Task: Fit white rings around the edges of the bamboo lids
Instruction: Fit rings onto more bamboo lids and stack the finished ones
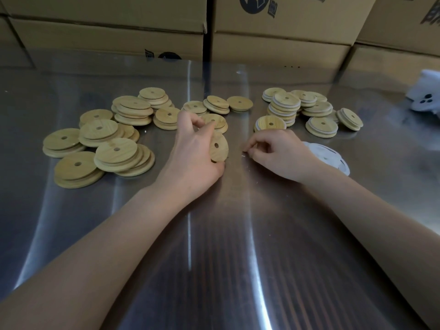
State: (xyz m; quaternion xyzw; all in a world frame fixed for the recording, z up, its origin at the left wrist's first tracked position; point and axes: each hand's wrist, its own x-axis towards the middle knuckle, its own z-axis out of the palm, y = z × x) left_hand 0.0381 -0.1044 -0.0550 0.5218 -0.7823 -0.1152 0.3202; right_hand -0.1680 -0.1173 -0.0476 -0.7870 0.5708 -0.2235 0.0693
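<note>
Far left of the fingers, a loose heap of bare lids (116, 148) on the steel table (214, 246). Gripping one bamboo lid (218, 148) in the left hand (192, 151), thumb and fingertips curled round the rim, tipped up on edge with the hole facing right. Probably light and stiff with smooth faces, so best pinched at the rim, leaving most of the edge free for a ring. Just across the gap, right hand (278, 152) with fingers curled in tight. Can't tell whether pinching a ring or nothing, too blurry. Right behind those knuckles, a pile of white rings (333, 156), thin and floppy-looking, likely stretchy, so better hooked with fingertips than grabbed. Further beyond the right fingers, finished lids (285, 107) already wearing white bands.
</note>
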